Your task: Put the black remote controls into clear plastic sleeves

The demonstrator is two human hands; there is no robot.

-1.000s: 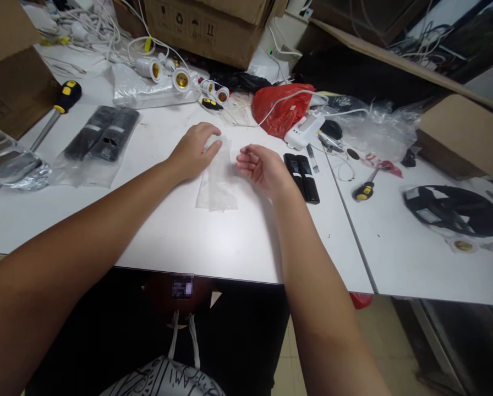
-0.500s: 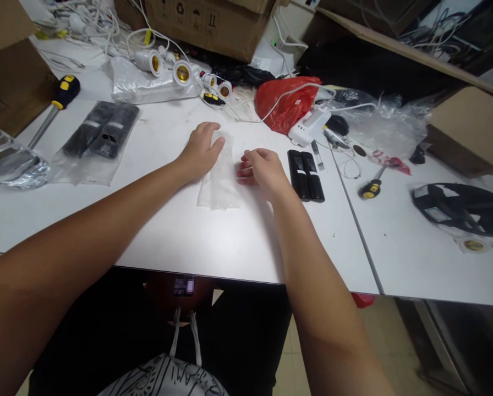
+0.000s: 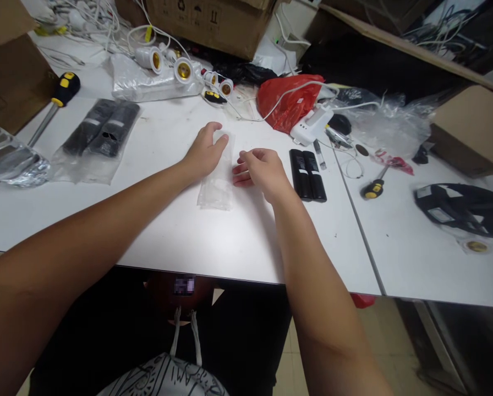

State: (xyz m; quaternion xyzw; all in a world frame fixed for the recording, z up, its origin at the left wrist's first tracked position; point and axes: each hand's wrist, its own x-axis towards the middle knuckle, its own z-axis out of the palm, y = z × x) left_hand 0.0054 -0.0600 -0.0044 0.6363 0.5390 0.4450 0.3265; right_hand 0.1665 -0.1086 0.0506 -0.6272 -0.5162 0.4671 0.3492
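Note:
A flat, translucent plastic bag [image 3: 214,192] lies on the white table between my two hands. My left hand [image 3: 207,151] rests at its upper left, thumb and fingers apart, overlapping the bag's edge. Just right of the bag is my right hand [image 3: 262,171], its fingers loosely curled and spread, with nothing visible in them. Beyond that hand, two black bars with white labels [image 3: 307,179] lie side by side. At the left, similar dark bars in a clear bag [image 3: 102,129] lie on the table.
A large screwdriver [image 3: 63,93] lies at the left by a cardboard box [image 3: 19,82]. White lamp sockets [image 3: 183,70], a red bag [image 3: 285,102] and a white power strip [image 3: 310,126] line the back. A smaller screwdriver [image 3: 373,188] and a black round object [image 3: 463,209] are at right.
My right hand has shifted slightly left. The plastic bag's right edge has drawn inward, so it looks narrower. My left hand stays nearly in place.

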